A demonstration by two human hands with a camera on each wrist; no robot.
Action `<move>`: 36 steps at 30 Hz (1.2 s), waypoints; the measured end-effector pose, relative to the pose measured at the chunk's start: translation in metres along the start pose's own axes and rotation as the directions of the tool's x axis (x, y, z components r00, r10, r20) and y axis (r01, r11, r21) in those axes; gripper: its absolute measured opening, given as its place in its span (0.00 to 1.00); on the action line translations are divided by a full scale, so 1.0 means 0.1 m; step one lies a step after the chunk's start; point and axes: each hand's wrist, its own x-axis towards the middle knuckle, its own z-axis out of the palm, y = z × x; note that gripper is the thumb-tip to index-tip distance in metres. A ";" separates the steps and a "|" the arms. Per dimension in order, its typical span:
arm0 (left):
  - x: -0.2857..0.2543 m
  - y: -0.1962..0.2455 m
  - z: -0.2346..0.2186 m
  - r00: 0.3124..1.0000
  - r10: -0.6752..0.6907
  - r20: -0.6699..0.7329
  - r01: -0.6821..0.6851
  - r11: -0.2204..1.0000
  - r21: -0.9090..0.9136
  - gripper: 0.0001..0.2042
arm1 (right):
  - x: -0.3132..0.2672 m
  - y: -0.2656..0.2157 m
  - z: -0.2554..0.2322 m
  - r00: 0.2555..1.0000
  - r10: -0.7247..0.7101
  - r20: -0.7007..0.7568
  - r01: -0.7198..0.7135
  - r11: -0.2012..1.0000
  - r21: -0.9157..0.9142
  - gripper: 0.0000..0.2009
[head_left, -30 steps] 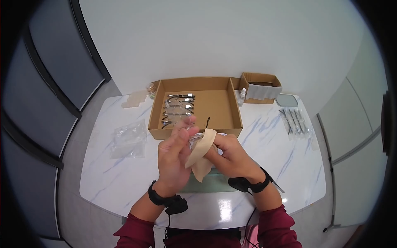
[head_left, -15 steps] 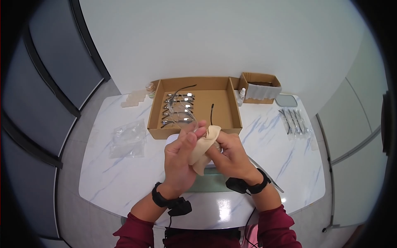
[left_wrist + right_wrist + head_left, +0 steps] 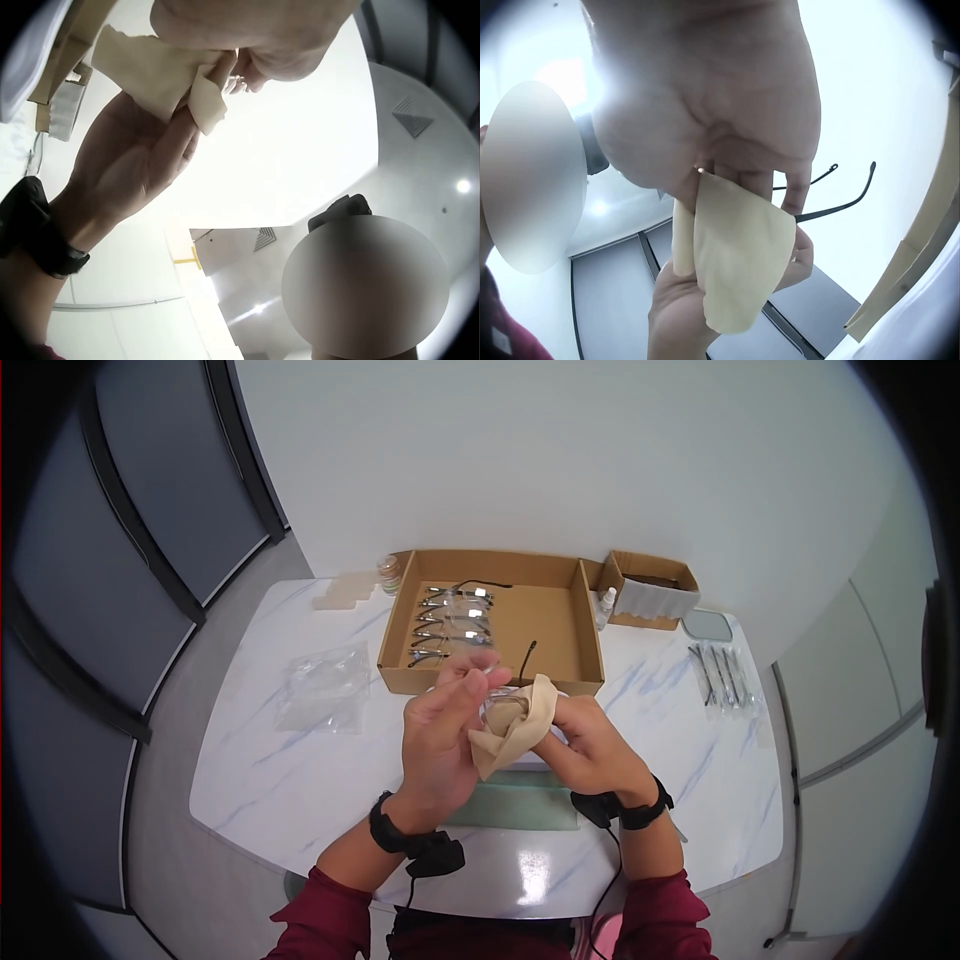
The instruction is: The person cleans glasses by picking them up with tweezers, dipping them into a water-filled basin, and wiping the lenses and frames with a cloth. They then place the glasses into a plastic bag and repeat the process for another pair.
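Observation:
My left hand point(image 3: 440, 740) pinches a pair of clear-lensed glasses point(image 3: 500, 705) between thumb and fingers above the table. A beige cloth point(image 3: 532, 722) is folded over the near part of the glasses, and my right hand point(image 3: 595, 745) grips it, thumb on the near side. One dark temple arm point(image 3: 527, 660) sticks up past the cloth. In the right wrist view the cloth point(image 3: 742, 255) hangs from the right fingers, with dark temple tips point(image 3: 847, 206) beyond it. The cloth covers much of the lenses.
Behind the hands, a shallow cardboard box point(image 3: 550, 610) holds several glasses point(image 3: 450, 622) at its left. Plastic bags point(image 3: 325, 685) lie left; packed glasses point(image 3: 722, 675) lie right. A small carton point(image 3: 650, 605), spray bottle point(image 3: 605, 607) and jar point(image 3: 388, 573) stand behind. A green mat point(image 3: 515, 805) lies in front.
The view has shifted, so the table things appear farther right. The glasses have turned in the hands, and the cloth is now spread more openly around the near lens.

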 end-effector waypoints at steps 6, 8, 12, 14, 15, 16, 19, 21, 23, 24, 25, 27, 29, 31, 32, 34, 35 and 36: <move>-0.01 -0.08 -0.03 0.994 -0.063 0.087 0.066 0.998 -0.024 0.16 | 0.00 0.03 0.08 0.998 -0.046 -0.038 0.046 0.999 0.001 0.13; -0.02 -0.11 0.00 0.991 -0.079 0.103 0.084 0.996 -0.039 0.15 | -0.01 0.02 0.12 0.996 -0.012 -0.093 0.016 0.999 0.042 0.12; -0.02 -0.12 0.02 0.993 -0.106 0.046 0.107 0.994 -0.020 0.15 | -0.01 -0.01 0.17 0.957 0.222 -0.188 -0.189 0.965 0.181 0.08; -0.01 -0.10 0.01 0.994 -0.106 0.024 0.106 0.994 -0.012 0.15 | 0.00 -0.02 0.17 0.944 0.257 -0.206 -0.216 0.955 0.201 0.09; -0.01 -0.09 0.01 0.997 -0.076 0.030 0.076 0.997 -0.002 0.15 | 0.01 -0.05 0.15 0.941 0.298 -0.161 -0.262 0.942 0.210 0.09; -0.01 -0.08 0.01 0.998 -0.047 0.035 0.047 0.999 0.009 0.15 | 0.01 -0.06 0.13 0.934 0.338 -0.115 -0.308 0.926 0.218 0.09; -0.01 -0.06 -0.01 0.999 -0.049 -0.023 0.050 0.999 0.011 0.15 | 0.01 -0.04 0.05 0.973 0.230 -0.025 -0.224 0.963 0.147 0.09; 0.01 0.01 -0.01 0.997 -0.065 -0.040 0.064 0.998 -0.021 0.15 | -0.01 0.01 0.01 0.982 0.188 0.020 -0.189 0.974 0.125 0.08; 0.02 0.02 -0.01 0.995 -0.079 -0.056 0.077 0.996 -0.052 0.14 | -0.02 0.03 -0.03 0.987 0.144 0.066 -0.151 0.983 0.104 0.09; 0.03 0.00 -0.02 0.998 -0.038 -0.045 0.036 0.998 -0.049 0.14 | -0.01 0.03 -0.06 0.993 0.079 0.085 -0.087 0.992 0.090 0.09; 0.04 -0.02 -0.02 0.999 0.004 -0.034 -0.006 0.999 -0.046 0.14 | 0.00 0.03 -0.08 0.994 0.014 0.106 -0.022 0.997 0.078 0.10; 0.03 -0.04 0.00 1.000 -0.007 -0.021 0.005 0.998 -0.067 0.15 | 0.00 0.01 -0.07 0.995 0.021 0.102 -0.029 0.997 0.076 0.11; 0.01 -0.07 0.00 1.000 -0.020 -0.006 0.020 0.996 -0.087 0.15 | 0.01 0.01 -0.04 0.995 0.030 0.095 -0.037 0.997 0.074 0.11; -0.01 -0.09 -0.01 0.993 -0.121 0.003 0.121 0.993 0.009 0.17 | 0.00 0.04 0.07 0.998 0.045 -0.051 -0.040 0.996 0.084 0.10; -0.02 -0.10 0.00 0.992 -0.125 0.006 0.124 0.992 0.009 0.17 | 0.00 0.03 0.09 0.997 0.046 -0.056 -0.041 0.996 0.083 0.10; -0.03 -0.13 0.04 0.994 -0.105 -0.009 0.106 0.993 0.047 0.17 | -0.01 0.01 0.12 0.961 0.241 -0.134 -0.213 0.957 0.196 0.09; -0.03 -0.13 0.05 0.994 -0.107 -0.008 0.108 0.993 0.047 0.17 | -0.01 0.00 0.16 0.961 0.242 -0.135 -0.214 0.957 0.195 0.09; -0.03 -0.13 0.05 0.994 -0.105 -0.013 0.105 0.994 0.031 0.17 | -0.01 -0.01 0.20 0.948 0.263 -0.182 -0.218 0.947 0.236 0.08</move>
